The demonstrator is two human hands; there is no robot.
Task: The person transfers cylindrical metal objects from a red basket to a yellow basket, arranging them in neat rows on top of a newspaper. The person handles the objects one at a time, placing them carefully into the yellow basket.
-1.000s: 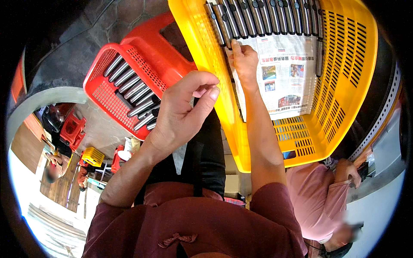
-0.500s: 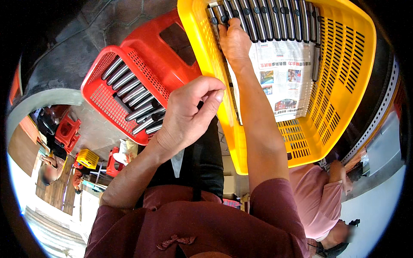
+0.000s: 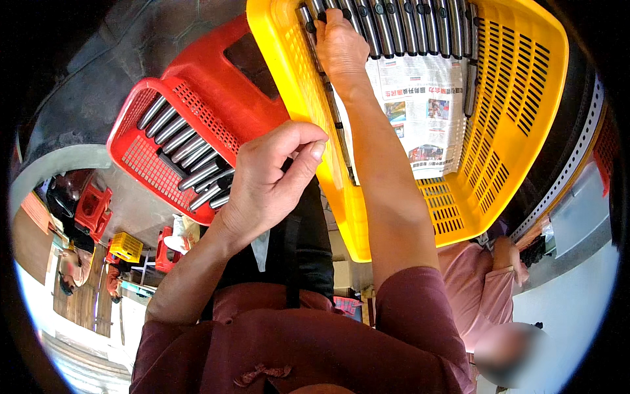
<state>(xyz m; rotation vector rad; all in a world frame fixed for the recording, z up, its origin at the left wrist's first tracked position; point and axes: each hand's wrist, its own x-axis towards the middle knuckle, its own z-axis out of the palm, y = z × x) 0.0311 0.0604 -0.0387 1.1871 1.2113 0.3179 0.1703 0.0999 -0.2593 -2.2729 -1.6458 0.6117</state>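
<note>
My right hand reaches into the yellow plastic basket, its fingers closed round the end of a metal rod at the left part of the top row. Polished metal rods with dark round spots near their ends lie side by side there, on a newspaper sheet. More rods line the basket's sides. My left hand hovers by the basket's left rim, thumb and forefinger pinched together; whatever they hold, if anything, is hidden. To its left, a red basket holds several loose metal rods.
The red basket rests against a red plastic stool. At the right runs a perforated metal strip. A person in a pink shirt is close by at lower right. Farther left are other people, red stools and a yellow crate.
Both baskets and my hands appear shifted slightly left and up in the view. My right hand remains at the left part of the rod row, and my left hand keeps its pinch.
</note>
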